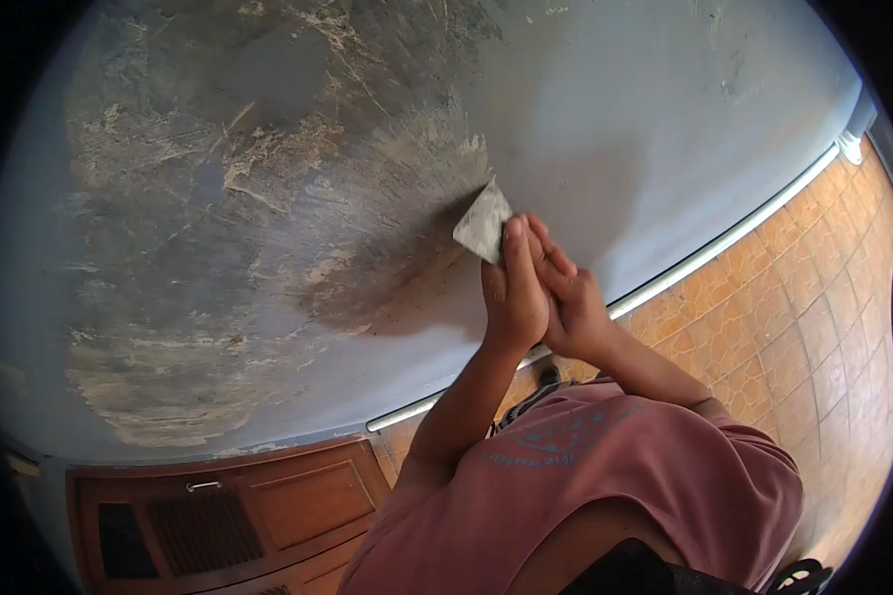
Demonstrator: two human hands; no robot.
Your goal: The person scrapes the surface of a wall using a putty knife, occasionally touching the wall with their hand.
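A scraper (483, 226) with a flat, pale, dusty blade is held against the wall (566, 99), its tip at the border between rough scraped plaster and smooth grey-blue paint. My left hand (516, 297) is closed around the scraper's handle, with a finger laid toward the blade. Pressed against it from the right, my right hand (574, 302) is also closed on the tool. Both hands cover the handle, so its shape is hidden. The scraped patch (298, 198) to the left shows streaks, scratches and beige bare spots.
A white skirting strip (729, 236) runs along the wall's foot. Orange-brown patterned tiles (764, 288) cover the floor on the right. At lower left is a brown wooden cabinet or door (313, 501) with a metal handle. A pink shirt (605, 466) fills the lower middle.
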